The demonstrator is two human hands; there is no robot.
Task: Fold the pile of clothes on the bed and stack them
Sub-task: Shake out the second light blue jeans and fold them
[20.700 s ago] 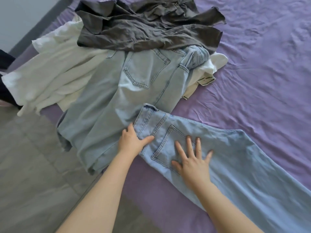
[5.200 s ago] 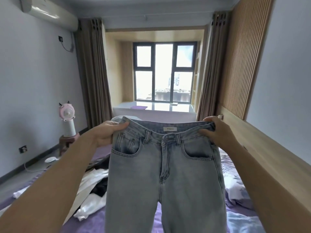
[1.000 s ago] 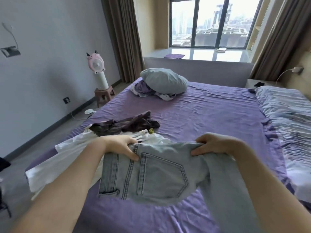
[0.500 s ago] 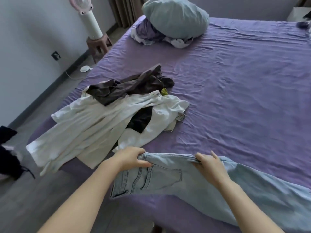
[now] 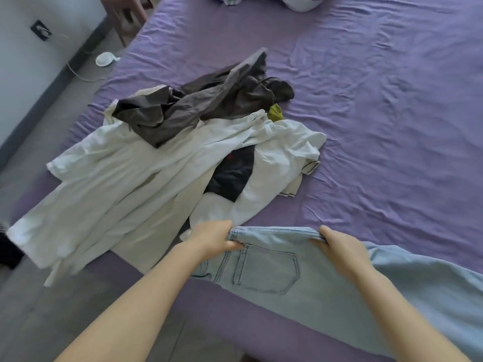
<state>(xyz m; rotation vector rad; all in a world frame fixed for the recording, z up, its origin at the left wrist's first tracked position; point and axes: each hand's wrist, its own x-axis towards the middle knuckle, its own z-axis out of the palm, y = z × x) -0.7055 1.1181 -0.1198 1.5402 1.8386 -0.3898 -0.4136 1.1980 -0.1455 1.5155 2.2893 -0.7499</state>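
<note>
Light blue jeans (image 5: 271, 267) lie folded lengthwise along the near edge of the purple bed (image 5: 392, 126), back pocket up, legs running off to the right. My left hand (image 5: 213, 237) grips the waistband at its left corner. My right hand (image 5: 339, 246) grips the waistband's right end. Beyond them lies the pile: white garments (image 5: 125, 184), a dark grey garment (image 5: 203, 105) on top, a dark navy piece (image 5: 232, 173) and a bit of yellow-green cloth (image 5: 275, 112).
Grey floor (image 5: 34, 322) lies left of the bed, with a white round object on a cord (image 5: 104, 58) and a stool's legs (image 5: 125, 14) near the wall. A dark item (image 5: 7, 252) sits at the left edge. Bedding (image 5: 300, 1) shows at the far end.
The view has tilted down. The jeans have been lowered onto the near edge of the bed, both hands still on the waistband.
</note>
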